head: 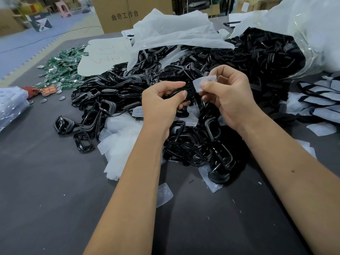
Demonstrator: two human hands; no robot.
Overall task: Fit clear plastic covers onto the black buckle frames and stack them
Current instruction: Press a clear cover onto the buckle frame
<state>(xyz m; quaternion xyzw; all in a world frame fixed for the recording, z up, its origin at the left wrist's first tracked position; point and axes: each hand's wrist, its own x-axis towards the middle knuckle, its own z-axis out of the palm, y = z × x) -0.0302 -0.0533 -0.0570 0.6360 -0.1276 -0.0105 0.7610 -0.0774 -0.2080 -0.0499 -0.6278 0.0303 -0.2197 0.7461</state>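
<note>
Hands [161,102] [228,96] largely hide frame [187,88], seemingly under cover [199,85].

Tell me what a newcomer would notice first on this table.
Probably the big heap of black buckle frames spilling across the middle of the dark table from a clear bag at upper right. Above it, the left hand grips a black frame while the right hand pinches a clear cover against it.

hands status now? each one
Left hand: closed grip on a black buckle frame.
Right hand: pinching a clear plastic cover at the frame's end.
</note>
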